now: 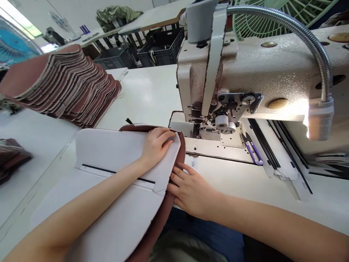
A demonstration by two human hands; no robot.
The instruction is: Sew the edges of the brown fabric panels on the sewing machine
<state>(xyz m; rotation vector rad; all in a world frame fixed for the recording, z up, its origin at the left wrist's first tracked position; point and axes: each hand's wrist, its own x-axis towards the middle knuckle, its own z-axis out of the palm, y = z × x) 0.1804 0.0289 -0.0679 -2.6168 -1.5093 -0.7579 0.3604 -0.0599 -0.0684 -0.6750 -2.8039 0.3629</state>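
Observation:
A large white-backed panel (109, 145) lies over a reddish-brown piece (160, 214) whose edge sticks out along the right side. A black strip (100, 169) runs across a slot in the white face. My left hand (156, 147) grips the panel's upper right corner, thumb and fingers pinched together there. My right hand (192, 189) lies with its fingers stretched over the brown edge, fingertips partly under the white panel. Just beyond the corner stands the sewing machine (245, 72), its needle area (196, 129) close to the fabric.
A tall stack of brown panels (62, 87) sits at the left on the white table (147, 85). Purple thread snips (252, 149) lie right of the machine plate, beside black and white strips (283, 145). Grey crates (163, 45) and a green fan (272, 18) are behind.

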